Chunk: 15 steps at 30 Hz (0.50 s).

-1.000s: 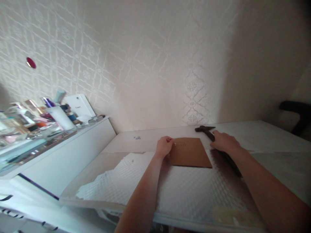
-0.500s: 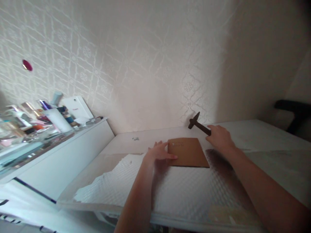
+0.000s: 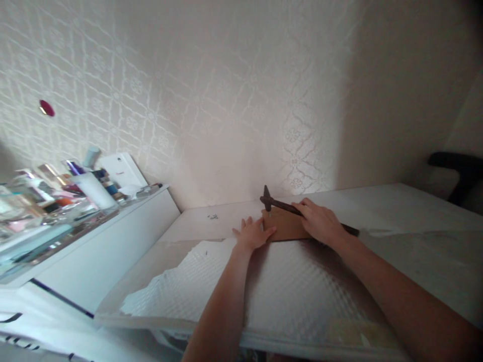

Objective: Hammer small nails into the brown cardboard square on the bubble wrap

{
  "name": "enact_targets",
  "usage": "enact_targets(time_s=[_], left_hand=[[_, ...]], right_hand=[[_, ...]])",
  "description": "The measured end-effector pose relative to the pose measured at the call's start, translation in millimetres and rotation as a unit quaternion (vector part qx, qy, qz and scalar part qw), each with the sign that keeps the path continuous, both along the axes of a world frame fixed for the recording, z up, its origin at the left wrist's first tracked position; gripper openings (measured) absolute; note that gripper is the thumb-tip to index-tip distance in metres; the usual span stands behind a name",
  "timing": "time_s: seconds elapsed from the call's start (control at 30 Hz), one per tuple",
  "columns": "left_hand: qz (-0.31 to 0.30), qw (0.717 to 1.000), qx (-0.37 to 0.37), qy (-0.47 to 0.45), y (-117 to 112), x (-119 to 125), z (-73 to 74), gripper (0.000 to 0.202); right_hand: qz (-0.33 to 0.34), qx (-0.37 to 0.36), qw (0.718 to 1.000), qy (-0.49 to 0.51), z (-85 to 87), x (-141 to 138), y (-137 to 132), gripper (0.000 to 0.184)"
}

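Observation:
A brown cardboard-like piece (image 3: 289, 229) lies on the white padded sheet on the table. My right hand (image 3: 320, 221) is closed round the handle of a dark hammer (image 3: 285, 203). The hammer's head is down at the piece's far left corner, just above or touching a tiny light thing (image 3: 269, 214) that is too small to name. At the piece's left edge rests my left hand (image 3: 253, 234), fingers spread and thumb on the surface. My right hand and the hammer hide part of the piece.
Several tiny dark bits (image 3: 213, 217) lie on the table left of my hands. A white cabinet (image 3: 113, 246) at left is crowded with bottles and a white box (image 3: 123, 170). Patterned wall (image 3: 226, 125) rises behind the table; a black armrest-like shape (image 3: 458, 163) is at right.
My right hand has brought the hammer left and down, from above the piece's right side to its left corner. My left hand stays at the left edge. The view has shifted slightly.

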<state>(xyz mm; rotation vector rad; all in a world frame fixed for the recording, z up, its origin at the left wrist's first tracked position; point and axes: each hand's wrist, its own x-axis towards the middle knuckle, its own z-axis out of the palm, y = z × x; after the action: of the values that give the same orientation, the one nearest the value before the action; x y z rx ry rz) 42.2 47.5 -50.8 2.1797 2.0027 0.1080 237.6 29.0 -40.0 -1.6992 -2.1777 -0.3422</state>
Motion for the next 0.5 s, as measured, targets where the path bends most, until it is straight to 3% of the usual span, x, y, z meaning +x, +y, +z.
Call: enact_targets(time_s=[0.5], left_hand=[[-0.001,1.0,-0.016,-0.003,0.2,0.1,0.2,0.073]], right_hand=[[0.082,-0.023,0.994,0.061,-1.5,16.0,9.7,0.046]])
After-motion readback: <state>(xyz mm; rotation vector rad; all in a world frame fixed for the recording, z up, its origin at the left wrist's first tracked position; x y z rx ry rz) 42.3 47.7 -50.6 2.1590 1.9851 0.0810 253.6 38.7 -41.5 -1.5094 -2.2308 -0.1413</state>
